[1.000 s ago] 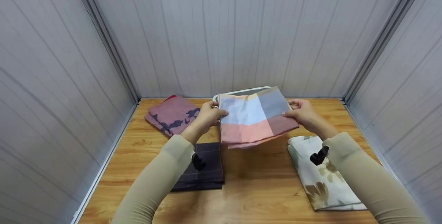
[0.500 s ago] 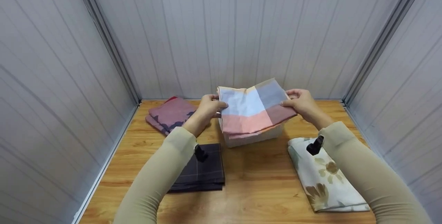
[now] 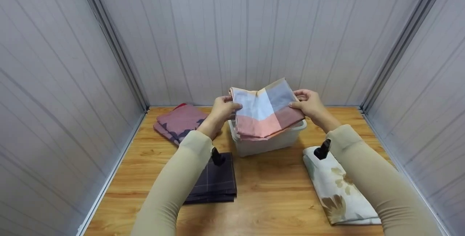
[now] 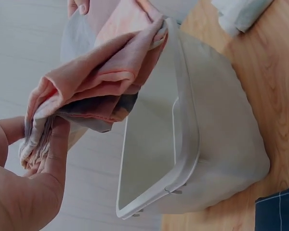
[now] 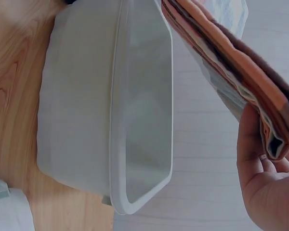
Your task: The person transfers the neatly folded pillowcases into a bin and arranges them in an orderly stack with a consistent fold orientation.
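A folded checked cloth [image 3: 267, 113] in pale blue, salmon and mauve hangs just above a white plastic bin [image 3: 270, 143] at the back middle of the wooden table. My left hand [image 3: 222, 110] pinches its left edge and my right hand [image 3: 307, 106] pinches its right edge. The left wrist view shows my left hand [image 4: 24, 178] gripping the cloth's layered edge [image 4: 94, 82] over the bin's rim [image 4: 183, 125]. In the right wrist view, my right hand [image 5: 265, 168] holds the folded cloth [image 5: 231, 72] beside the bin [image 5: 91, 110], which looks empty inside.
A folded pink cloth with dark print [image 3: 180, 121] lies at the back left. A folded dark checked cloth [image 3: 214, 183] sits front left, and a folded cream floral cloth [image 3: 339, 192] front right. Grey panel walls close in on three sides.
Both hands carried the checked cloth away from me and up, from in front of the bin to just over it. The cloth now bends inward between my hands.
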The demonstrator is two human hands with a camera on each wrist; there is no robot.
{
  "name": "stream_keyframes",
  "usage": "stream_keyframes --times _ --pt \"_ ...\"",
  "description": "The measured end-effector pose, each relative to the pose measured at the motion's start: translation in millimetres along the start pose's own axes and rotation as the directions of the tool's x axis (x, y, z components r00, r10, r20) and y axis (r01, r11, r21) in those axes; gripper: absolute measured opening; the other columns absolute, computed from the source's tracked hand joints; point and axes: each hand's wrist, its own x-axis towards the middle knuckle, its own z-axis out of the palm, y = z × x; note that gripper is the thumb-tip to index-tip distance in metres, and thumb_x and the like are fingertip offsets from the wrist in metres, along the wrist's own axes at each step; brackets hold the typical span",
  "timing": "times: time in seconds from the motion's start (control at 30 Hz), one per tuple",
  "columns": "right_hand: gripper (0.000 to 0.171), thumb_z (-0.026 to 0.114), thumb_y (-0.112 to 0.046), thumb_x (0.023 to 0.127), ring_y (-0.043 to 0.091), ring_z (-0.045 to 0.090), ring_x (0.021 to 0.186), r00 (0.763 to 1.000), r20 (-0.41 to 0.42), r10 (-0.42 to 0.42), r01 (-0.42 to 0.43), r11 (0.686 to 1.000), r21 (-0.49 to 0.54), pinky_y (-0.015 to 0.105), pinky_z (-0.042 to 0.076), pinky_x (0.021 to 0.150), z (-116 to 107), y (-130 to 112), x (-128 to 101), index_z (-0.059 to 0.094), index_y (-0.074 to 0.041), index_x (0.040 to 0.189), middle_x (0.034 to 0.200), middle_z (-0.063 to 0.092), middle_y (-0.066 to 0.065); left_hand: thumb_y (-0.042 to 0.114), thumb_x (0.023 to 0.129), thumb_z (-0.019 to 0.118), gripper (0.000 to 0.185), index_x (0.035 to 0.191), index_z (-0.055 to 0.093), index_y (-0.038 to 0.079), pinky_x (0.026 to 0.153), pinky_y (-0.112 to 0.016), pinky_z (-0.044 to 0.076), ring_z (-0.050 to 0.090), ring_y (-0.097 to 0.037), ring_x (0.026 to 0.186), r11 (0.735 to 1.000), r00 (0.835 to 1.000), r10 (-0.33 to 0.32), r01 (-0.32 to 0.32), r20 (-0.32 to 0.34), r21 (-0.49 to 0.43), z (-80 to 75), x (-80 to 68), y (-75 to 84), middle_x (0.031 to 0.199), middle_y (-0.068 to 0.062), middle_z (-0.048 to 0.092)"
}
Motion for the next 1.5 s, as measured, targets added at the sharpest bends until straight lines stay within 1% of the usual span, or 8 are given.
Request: stream_keyframes --times 0.23,0.5,0.6,0.77,0.93,1.1,1.33,1.5 --pt "0.045 0.072 -0.002 0.1 0.007 0.068 0.091 1.0 -0.016 0.009 -0.01 1.0 -0.026 0.02 0.06 0.073 2.9 0.2 10.8 0.057 0.007 0.141 0.121 0.07 0.015 0.001 0.098 0.07 0.06 0.153 0.049 -0.009 0.099 -0.041 0.062 0.07 -0.025 0.106 1.0 1.0 0.019 -0.019 -0.015 0.018 1.1 10.2 -2.8 0.134 -0.024 0.067" --pt "0.045 0.069 -0.002 0.102 0.007 0.066 0.092 0.999 -0.038 0.014 -0.016 0.999 -0.044 0.019 0.06 0.073 7.8 0.4 23.3 0.057 0.007 0.144 0.132 0.067 0.022 -0.006 0.098 0.07 0.062 0.155 0.047 -0.005 0.102 -0.047 0.061 0.067 -0.027 0.112 0.999 0.998 0.049 -0.049 -0.03 0.018 0.2 18.5 -3.6 0.136 -0.022 0.065" --pt "0.045 0.069 0.0 0.101 0.006 0.065 0.093 0.998 -0.056 0.004 -0.006 0.999 -0.051 0.018 0.059 0.074 9.5 1.7 27.8 0.057 0.007 0.144 0.136 0.066 0.027 -0.006 0.098 0.071 0.062 0.155 0.049 -0.003 0.1 -0.047 0.061 0.068 -0.028 0.113 0.996 0.996 0.078 -0.076 -0.039 0.038 -0.2 20.2 -5.4 0.137 -0.021 0.065" --pt "0.046 0.07 0.0 0.102 0.006 0.066 0.09 0.998 -0.065 0.013 -0.017 0.998 -0.063 0.018 0.059 0.073 11.8 6.4 31.8 0.057 0.006 0.145 0.139 0.066 0.028 -0.007 0.096 0.072 0.06 0.153 0.052 -0.005 0.099 -0.043 0.061 0.069 -0.031 0.118 0.982 0.985 0.164 -0.157 -0.061 0.102 -0.8 23.8 -13.7 0.141 -0.025 0.066" --pt "0.044 0.068 0.0 0.102 0.006 0.065 0.091 0.998 -0.057 0.011 -0.015 0.997 -0.079 0.018 0.057 0.074 14.8 15.0 33.5 0.057 0.006 0.144 0.138 0.066 0.029 -0.007 0.095 0.072 0.054 0.147 0.057 -0.005 0.088 -0.036 0.06 0.066 -0.027 0.113 0.964 0.973 0.216 -0.2 -0.079 0.177 -4.9 26.1 -23.6 0.135 -0.025 0.068" --pt "0.042 0.068 0.0 0.103 0.007 0.064 0.092 0.998 -0.057 -0.017 0.012 0.996 -0.083 0.018 0.056 0.074 17.8 23.4 32.7 0.058 0.006 0.142 0.135 0.067 0.029 -0.011 0.094 0.07 0.056 0.148 0.057 -0.002 0.087 -0.032 0.056 0.062 -0.026 0.114 0.96 0.974 0.216 -0.199 -0.07 0.196 -9.9 25.7 -27.8 0.136 -0.023 0.067" --pt "0.037 0.069 0.002 0.101 0.007 0.063 0.088 0.997 -0.075 -0.028 0.02 0.994 -0.106 0.019 0.054 0.073 20.8 39.5 34.8 0.06 0.006 0.137 0.12 0.071 0.019 -0.014 0.093 0.068 0.061 0.152 0.055 0.0 0.087 -0.035 0.056 0.058 -0.027 0.12 0.962 0.981 0.191 -0.179 -0.038 0.204 -13.9 24.8 -31.7 0.144 -0.022 0.06" --pt "0.037 0.069 0.002 0.101 0.01 0.063 0.09 0.998 -0.061 0.001 -0.008 0.993 -0.122 0.02 0.054 0.072 21.6 47.9 34.6 0.06 0.004 0.137 0.127 0.07 0.023 -0.013 0.093 0.069 0.062 0.152 0.054 0.001 0.1 -0.045 0.059 0.058 -0.03 0.125 0.96 0.987 0.16 -0.148 -0.03 0.238 -11.9 25.1 -35.9 0.146 -0.023 0.057"
